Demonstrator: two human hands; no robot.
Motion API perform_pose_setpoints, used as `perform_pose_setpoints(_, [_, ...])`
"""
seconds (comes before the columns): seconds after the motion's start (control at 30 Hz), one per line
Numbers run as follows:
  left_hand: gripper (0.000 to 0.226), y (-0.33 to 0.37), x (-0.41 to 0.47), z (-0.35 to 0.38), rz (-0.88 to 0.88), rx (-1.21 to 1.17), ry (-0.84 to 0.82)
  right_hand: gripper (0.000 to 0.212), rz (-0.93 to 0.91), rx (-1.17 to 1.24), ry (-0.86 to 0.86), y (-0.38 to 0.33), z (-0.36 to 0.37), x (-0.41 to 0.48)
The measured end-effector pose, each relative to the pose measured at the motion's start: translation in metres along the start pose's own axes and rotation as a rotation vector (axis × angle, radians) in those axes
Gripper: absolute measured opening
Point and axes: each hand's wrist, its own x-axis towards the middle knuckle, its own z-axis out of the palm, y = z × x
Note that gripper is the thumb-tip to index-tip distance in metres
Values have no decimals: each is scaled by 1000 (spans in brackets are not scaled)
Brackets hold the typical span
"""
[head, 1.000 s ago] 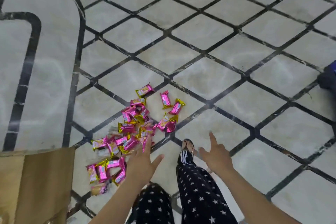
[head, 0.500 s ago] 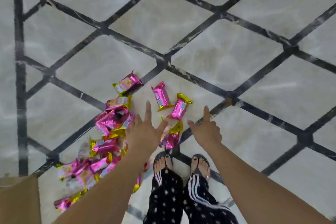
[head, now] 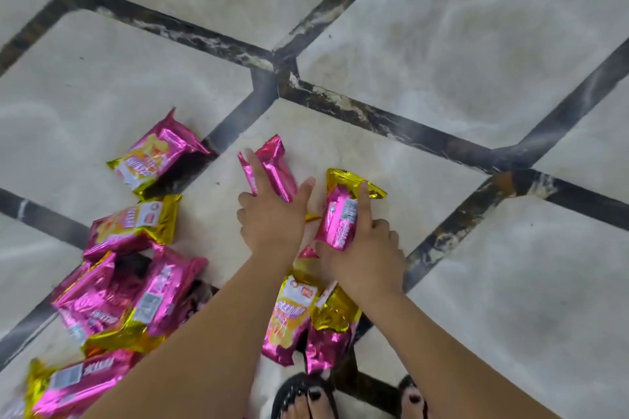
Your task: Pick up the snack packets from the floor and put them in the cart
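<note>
— Where are the hands?

— Low over the floor (head: 442, 44), side by side with a small gap between them. The right hand (head: 369, 257) grips a gold-tipped packet (head: 338, 214). Its thumb is at the packet's near end and its forefinger is laid straight along the top.

— And the left?

— The left hand (head: 272, 223) lies on a pink packet (head: 274, 165) that rests on a pale tile. The forefinger is stretched out across it and the thumb is spread wide toward the other hand. I cannot tell whether it pinches the wrapper or only touches it, because the hand covers the near end.

— And the others?

— All on the floor. A loose heap of packets (head: 119, 299) sits on the left, and a pair of packets (head: 296, 316) lies beneath the forearms. Toes in black sandals (head: 299, 395) show at the bottom edge.
</note>
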Motion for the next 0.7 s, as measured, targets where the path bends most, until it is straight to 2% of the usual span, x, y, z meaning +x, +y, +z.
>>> perform_pose_setpoints(0.17, [99,-10,8,-5,152,-85,31,105,-32,34,38,4,-5,14])
perform_pose_setpoints(0.37, [101,-13,-24,-50,363,-4,7,94,-76,161,-10,1,-38,6])
perform_pose_setpoints(0.5, [107,8,-66,-106,436,68,6,85,-142,223,-7,-14,-108,-29])
perform_pose_setpoints(0.7, [97,62,-142,-227,419,131,-25,81,-223,229,9,-57,-250,-90])
